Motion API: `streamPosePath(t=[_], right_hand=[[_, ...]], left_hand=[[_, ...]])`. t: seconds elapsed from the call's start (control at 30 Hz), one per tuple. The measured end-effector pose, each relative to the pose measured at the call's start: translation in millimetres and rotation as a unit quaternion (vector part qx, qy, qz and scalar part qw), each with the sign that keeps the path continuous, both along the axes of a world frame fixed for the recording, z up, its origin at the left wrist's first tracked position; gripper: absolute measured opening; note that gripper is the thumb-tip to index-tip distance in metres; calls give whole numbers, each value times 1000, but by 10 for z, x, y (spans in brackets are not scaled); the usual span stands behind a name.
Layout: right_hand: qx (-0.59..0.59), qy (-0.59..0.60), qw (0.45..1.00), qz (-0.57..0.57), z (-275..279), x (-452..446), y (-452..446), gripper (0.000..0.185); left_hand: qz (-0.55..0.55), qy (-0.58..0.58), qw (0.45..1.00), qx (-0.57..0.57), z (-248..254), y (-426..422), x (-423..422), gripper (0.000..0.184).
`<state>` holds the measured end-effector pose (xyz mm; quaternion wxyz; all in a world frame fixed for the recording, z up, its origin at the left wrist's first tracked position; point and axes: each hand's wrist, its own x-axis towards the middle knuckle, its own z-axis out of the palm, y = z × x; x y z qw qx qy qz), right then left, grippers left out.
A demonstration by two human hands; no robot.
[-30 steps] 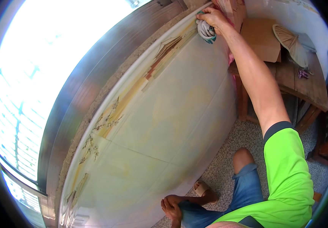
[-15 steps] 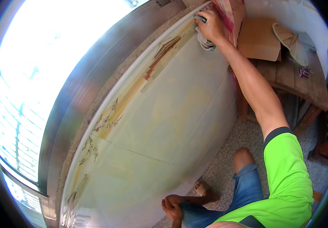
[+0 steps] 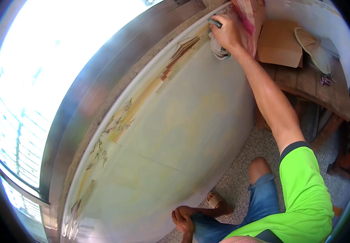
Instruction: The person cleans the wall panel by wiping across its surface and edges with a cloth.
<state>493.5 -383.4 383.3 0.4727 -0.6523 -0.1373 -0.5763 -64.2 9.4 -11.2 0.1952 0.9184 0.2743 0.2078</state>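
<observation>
At the far upper end of the painted panel, my right hand [image 3: 226, 33] is closed around a bunched whitish cloth [image 3: 218, 47] with green edging. The cloth lies against the pale, glossy panel [image 3: 175, 121], close to its raised rim. Painted buildings and branches run along the panel's upper part. My left hand [image 3: 181, 222] rests on my bent left knee, fingers laid over it and holding nothing.
A stone ledge and metal window frame [image 3: 98, 73] run along the left, beside a bright barred window. On the right, a wooden table [image 3: 304, 83] carries a cardboard box [image 3: 279, 42] and a woven fan [image 3: 313, 48]. Pink-red wrapping [image 3: 248, 20] stands beyond my right hand.
My right hand and the cloth sit slightly lower and farther right in view, while the whole scene has shifted a little. The left hand stays on the knee.
</observation>
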Motion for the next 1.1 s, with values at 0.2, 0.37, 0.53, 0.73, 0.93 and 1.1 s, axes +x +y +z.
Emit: streamPosePath(t=[0.2, 0.37, 0.53, 0.73, 0.93, 1.1], right_hand=[[-42, -49, 994, 90, -46, -846, 629, 28], [-42, -56, 990, 120, -60, -997, 676, 25], [7, -30, 998, 53, -50, -589, 472, 26], [-58, -37, 995, 71, -56, -841, 539, 28], [-21, -2, 997, 75, -20, -538, 281, 26], [-62, -70, 991, 95, 2, -930, 661, 25]], left_hand=[[0, 4, 1000, 9, -5, -10, 29, 60], [-4, 8, 1000, 15, -42, 17, 9, 59], [2, 16, 1000, 15, 26, -26, -1, 59], [8, 11, 1000, 4, 7, -21, 26, 58], [8, 12, 1000, -1, 15, -22, 24, 57], [9, 24, 1000, 7, -9, 3, 23, 59]])
